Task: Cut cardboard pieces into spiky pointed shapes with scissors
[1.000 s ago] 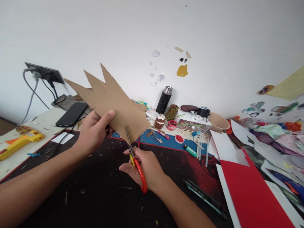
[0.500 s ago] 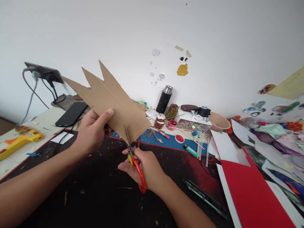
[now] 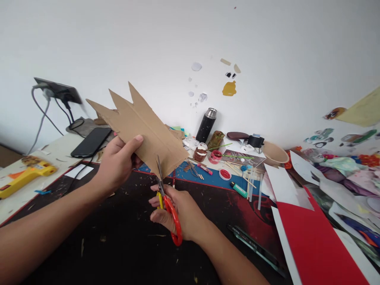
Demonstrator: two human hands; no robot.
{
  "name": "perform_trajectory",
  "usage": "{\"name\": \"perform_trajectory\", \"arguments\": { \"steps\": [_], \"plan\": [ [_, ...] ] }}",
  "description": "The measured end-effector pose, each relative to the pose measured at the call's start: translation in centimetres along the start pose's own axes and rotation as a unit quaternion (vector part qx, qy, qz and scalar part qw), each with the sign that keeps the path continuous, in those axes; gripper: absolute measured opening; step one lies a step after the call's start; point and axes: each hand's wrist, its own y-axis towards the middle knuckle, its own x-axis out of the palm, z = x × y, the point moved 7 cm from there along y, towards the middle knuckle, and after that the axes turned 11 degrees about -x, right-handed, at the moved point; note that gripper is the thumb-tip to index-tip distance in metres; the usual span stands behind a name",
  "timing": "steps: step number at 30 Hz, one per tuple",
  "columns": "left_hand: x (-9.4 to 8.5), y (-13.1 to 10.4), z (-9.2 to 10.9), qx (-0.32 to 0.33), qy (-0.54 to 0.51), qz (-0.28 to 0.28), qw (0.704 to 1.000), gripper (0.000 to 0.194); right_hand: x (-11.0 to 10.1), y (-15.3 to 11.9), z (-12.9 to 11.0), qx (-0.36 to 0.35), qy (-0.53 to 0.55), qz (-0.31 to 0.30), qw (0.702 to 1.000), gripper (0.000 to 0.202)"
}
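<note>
A flat piece of brown cardboard (image 3: 148, 130) with three pointed spikes along its upper left end is held up over the table. My left hand (image 3: 123, 158) pinches its lower left edge, thumb on the face and fingers behind. In my right hand (image 3: 178, 209) is a pair of scissors (image 3: 173, 221) with red and yellow handles. The blades are slightly apart and straddle the cardboard's lower corner, one blade lying over its face.
A black phone (image 3: 90, 142) and a yellow glue gun (image 3: 29, 178) lie at the left. Behind stand a black flask (image 3: 206, 124) and paint jars (image 3: 200, 152). A cutter knife (image 3: 257, 249) and red paper (image 3: 314, 241) lie to the right. Scraps dot the dark mat (image 3: 118, 245).
The cardboard's spikes have tipped slightly down and to the right. The scissors have shifted a little, their handles spreading somewhat as my right hand's fingers moved apart.
</note>
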Motion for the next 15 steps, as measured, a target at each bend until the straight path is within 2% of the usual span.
{"name": "perform_trajectory", "arguments": {
  "steps": [5, 8, 11, 15],
  "plan": [
    [-0.02, -0.03, 0.34, 0.02, 0.045, -0.022, 0.999, 0.045, -0.22, 0.06, 0.1, -0.007, -0.042, 0.03, 0.999, 0.07],
    [-0.52, 0.07, 0.18, 0.018, 0.063, -0.013, 0.998, 0.042, -0.39, 0.05, 0.37, 0.008, -0.067, 0.052, 0.996, 0.063],
    [-0.87, 0.12, -0.01, 0.015, 0.066, -0.005, 0.998, 0.04, -0.45, 0.01, 0.48, 0.011, -0.086, 0.061, 0.994, 0.062],
    [-0.53, 0.09, -0.31, 0.009, 0.06, -0.021, 0.998, 0.043, -0.46, -0.05, 0.29, -0.011, -0.1, 0.063, 0.993, 0.065]
  ]
}}
